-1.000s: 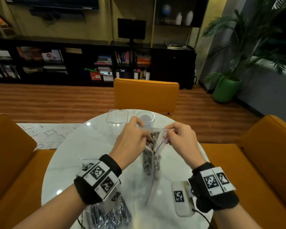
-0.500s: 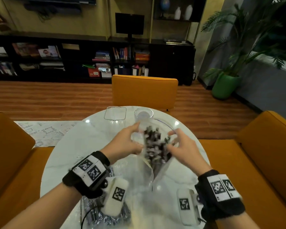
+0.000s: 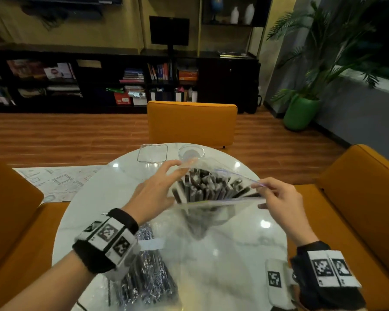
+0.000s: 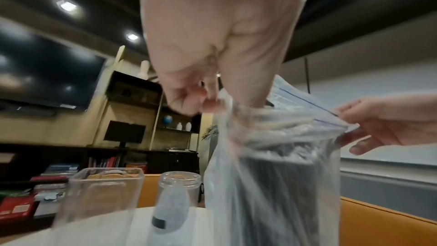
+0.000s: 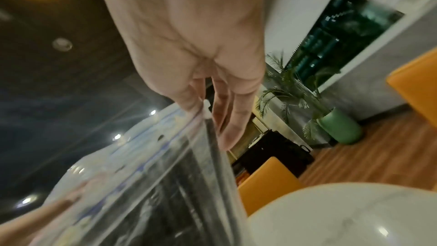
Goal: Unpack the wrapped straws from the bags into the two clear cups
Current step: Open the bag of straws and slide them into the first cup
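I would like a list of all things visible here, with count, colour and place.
zip bag of wrapped straws: one, clear, dark straws, held open above the table.
second bag of straws: one, clear, lying at the table's near edge.
square cup: one, clear, far side.
round cup: one, clear, right of the square one.
table: one, white marble.
chairs: orange, around the table.
potted plant: one, green pot, right.
left hand: pinches the bag's left rim.
right hand: pinches the right rim.
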Action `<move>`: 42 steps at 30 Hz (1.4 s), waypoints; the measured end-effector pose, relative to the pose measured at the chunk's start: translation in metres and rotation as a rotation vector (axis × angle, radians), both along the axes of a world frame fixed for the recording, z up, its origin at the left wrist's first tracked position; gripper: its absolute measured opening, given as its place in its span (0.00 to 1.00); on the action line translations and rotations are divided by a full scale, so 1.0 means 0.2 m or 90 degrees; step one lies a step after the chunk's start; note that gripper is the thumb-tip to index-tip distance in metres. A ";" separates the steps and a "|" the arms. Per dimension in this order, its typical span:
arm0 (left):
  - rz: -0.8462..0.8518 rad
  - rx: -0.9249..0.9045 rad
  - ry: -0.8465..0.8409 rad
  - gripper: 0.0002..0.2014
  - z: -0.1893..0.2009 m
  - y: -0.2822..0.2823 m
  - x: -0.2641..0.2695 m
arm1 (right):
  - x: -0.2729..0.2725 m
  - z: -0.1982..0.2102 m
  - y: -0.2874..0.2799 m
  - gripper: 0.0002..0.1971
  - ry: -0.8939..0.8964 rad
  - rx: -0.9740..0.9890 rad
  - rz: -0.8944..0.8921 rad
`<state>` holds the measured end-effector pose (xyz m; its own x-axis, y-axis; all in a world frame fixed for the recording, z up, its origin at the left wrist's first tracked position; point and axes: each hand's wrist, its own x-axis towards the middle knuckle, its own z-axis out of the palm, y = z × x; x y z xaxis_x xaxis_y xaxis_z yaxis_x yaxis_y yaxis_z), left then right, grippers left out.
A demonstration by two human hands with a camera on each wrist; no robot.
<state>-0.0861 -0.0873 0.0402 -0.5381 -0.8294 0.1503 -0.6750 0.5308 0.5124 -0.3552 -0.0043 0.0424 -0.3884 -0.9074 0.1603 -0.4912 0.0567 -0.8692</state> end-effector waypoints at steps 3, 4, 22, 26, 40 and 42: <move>-0.065 0.252 0.164 0.62 -0.05 0.10 -0.15 | 0.15 -0.08 -0.01 0.13 -0.126 0.075 0.092; -0.077 0.302 0.193 0.63 -0.09 0.12 -0.20 | 0.19 -0.11 0.00 0.13 -0.143 0.100 0.115; 0.053 0.403 0.391 0.54 -0.13 0.15 0.00 | 0.15 -0.12 0.05 0.21 -0.325 0.151 -0.005; -0.005 0.484 0.295 0.60 -0.21 0.20 -0.01 | 0.22 -0.20 0.06 0.21 -0.298 0.269 0.061; 0.033 0.483 0.258 0.66 -0.32 0.13 -0.05 | 0.14 -0.24 -0.06 0.16 -0.268 0.140 -0.009; -0.023 0.548 0.160 0.69 -0.37 0.14 -0.06 | 0.15 -0.30 -0.05 0.23 -0.254 0.235 0.051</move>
